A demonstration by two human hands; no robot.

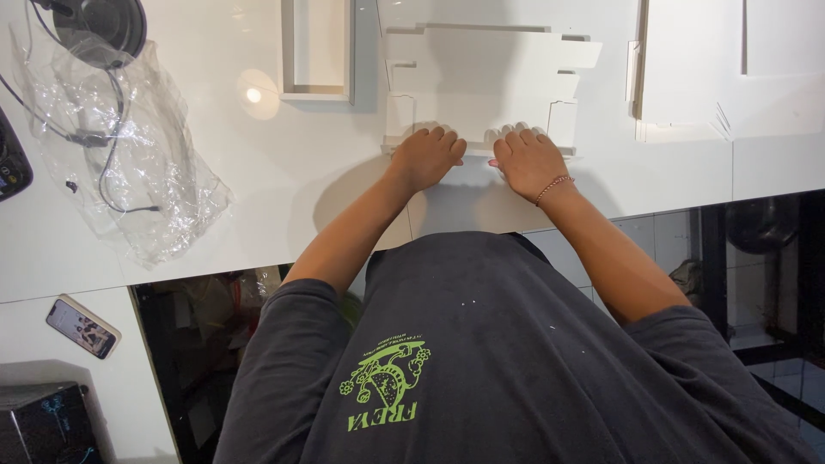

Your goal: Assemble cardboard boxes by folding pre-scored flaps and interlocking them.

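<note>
Dark shirt point(481, 344), left hand point(427, 156), right hand point(528, 161), both palms-down, empty, pressing flat white cardboard point(481, 77)

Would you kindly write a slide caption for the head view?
Left hand and right hand press side by side on a flat white die-cut cardboard sheet on a white table.

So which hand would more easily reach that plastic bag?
Probably the left hand: it rests on the cardboard's left end, nearer the bag; the right hand would have to cross over it.
</note>
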